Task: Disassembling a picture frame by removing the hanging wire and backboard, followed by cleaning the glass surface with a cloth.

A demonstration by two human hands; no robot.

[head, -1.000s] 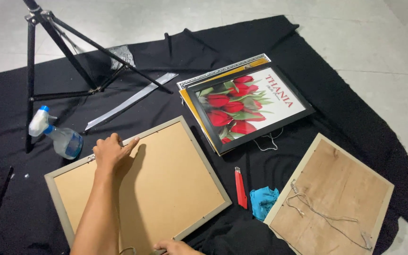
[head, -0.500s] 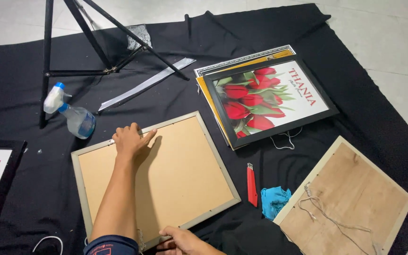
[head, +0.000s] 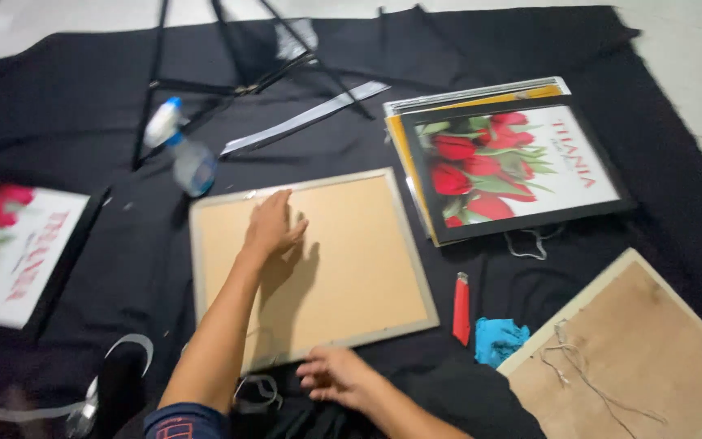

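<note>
A picture frame [head: 359, 260] lies face down on the black cloth [head: 83, 130], showing its tan backing board and pale rim. My left hand [head: 274, 228] rests flat on the backing near the frame's far edge, fingers spread. My right hand [head: 335, 378] sits at the frame's near edge, fingers curled loosely on the rim; I cannot tell whether it grips anything. A red utility knife [head: 461, 307] lies just right of the frame, with a crumpled blue cloth [head: 499, 340] beside it.
A stack of framed prints with red tulips [head: 513, 162] lies at the right rear. Another face-down frame with string [head: 635, 358] sits at right front. A spray bottle [head: 180, 150], a metal ruler [head: 302, 118], tripod legs [head: 205, 73] and a tulip print [head: 18, 244] lie to the left.
The view has swung left, so everything sits further right in the frame. My left hand stays on the backing near the far edge; my right hand has come further into view at the near edge.
</note>
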